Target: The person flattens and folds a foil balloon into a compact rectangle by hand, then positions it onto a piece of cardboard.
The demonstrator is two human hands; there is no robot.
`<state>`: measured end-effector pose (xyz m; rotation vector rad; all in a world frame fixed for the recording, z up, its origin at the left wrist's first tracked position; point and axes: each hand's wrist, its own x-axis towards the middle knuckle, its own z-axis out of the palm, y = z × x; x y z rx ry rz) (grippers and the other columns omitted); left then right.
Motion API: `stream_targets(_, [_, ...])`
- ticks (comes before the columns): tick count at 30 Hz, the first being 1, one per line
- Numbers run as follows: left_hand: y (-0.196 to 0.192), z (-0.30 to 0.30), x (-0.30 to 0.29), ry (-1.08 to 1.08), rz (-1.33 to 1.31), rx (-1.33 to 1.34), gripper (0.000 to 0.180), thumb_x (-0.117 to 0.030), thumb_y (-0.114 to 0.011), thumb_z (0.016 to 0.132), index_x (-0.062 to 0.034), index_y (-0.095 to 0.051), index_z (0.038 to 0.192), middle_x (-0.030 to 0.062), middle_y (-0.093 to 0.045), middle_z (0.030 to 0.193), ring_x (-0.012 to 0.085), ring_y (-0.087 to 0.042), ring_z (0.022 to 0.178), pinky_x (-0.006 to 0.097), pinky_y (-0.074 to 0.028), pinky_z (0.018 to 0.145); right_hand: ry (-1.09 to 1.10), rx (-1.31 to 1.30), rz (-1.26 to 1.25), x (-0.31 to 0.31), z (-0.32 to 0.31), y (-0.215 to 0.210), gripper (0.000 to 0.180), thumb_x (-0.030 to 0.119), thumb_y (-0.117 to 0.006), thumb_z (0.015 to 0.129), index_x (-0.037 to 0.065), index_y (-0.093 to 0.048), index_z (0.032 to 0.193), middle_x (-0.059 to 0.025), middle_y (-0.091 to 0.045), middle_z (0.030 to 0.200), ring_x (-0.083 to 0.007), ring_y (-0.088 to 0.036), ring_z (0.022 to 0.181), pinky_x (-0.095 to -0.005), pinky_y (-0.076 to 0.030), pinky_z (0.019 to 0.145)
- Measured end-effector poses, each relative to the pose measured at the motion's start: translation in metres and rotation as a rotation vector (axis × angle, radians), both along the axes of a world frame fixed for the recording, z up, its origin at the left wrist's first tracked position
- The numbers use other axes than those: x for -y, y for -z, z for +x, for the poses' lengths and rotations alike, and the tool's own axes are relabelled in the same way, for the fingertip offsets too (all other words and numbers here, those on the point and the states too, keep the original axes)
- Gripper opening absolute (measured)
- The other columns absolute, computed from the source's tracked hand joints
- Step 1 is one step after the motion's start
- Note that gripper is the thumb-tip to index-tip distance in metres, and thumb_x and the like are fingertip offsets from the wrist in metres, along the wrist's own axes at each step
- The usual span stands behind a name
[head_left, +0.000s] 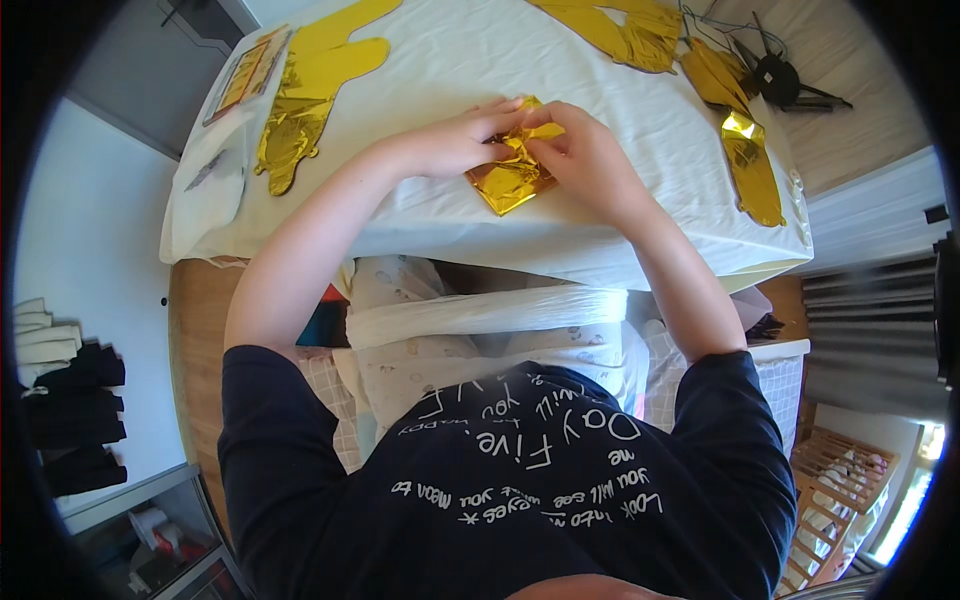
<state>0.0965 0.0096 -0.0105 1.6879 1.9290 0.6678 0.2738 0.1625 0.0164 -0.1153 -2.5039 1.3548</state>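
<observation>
A crinkled gold foil balloon (505,190), flat and folded into a small packet, lies near the front edge of the cloth-covered table. My left hand (458,142) holds it from the left, its thumb on the foil and its fingers reaching over the far side. From the right, my right hand (588,155) pinches the foil, with thumb and fingertips bent inward. Both hands partly cover the packet, so its upper part is mostly hidden.
A flat gold foil balloon (300,110) lies to the left, beside a picture-printed packet (248,75) and a clear plastic bag (215,178). More gold foil (630,35) lies at the far right, near another foil balloon (750,170). A black tripod-like stand (778,78) is beyond the right edge.
</observation>
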Motion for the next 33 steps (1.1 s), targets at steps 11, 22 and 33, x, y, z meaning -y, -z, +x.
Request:
stream_targets(11, [-0.012,0.02,0.001,-0.105,-0.033,-0.054,0.065,-0.02,-0.05,0.108,-0.008,-0.021,0.165,0.0152,-0.018,0.172,0.0279,-0.013,0.16,0.038,-0.014,0.129,-0.155,-0.328,0.68,-0.008,0.028,0.018,0.026,0.012,-0.072,0.091,0.003,-0.072,0.116,-0.0126,-0.071,0.116,-0.0319,-0.069,0.104,-0.0393,-0.056,0.09])
stream_targets(22, [-0.004,0.032,0.01,-0.045,0.185,-0.27,0.067,-0.003,-0.054,0.102,-0.0218,-0.033,0.163,0.0144,-0.024,0.17,0.037,-0.032,0.153,0.041,-0.036,0.121,-0.224,-0.263,0.706,-0.009,0.033,0.014,0.032,0.018,-0.071,0.093,0.004,-0.071,0.122,-0.0121,-0.069,0.122,-0.0318,-0.068,0.106,-0.0403,-0.055,0.093])
stream_targets(33, [0.004,0.029,0.011,-0.041,0.145,-0.569,0.06,-0.025,-0.046,0.108,0.0028,-0.032,0.158,0.021,-0.034,0.164,0.0364,-0.032,0.152,0.041,-0.028,0.126,-0.24,-0.232,0.688,-0.009,0.033,0.013,0.038,0.022,-0.071,0.094,0.004,-0.069,0.127,-0.0126,-0.068,0.124,-0.0326,-0.066,0.109,-0.0412,-0.054,0.097])
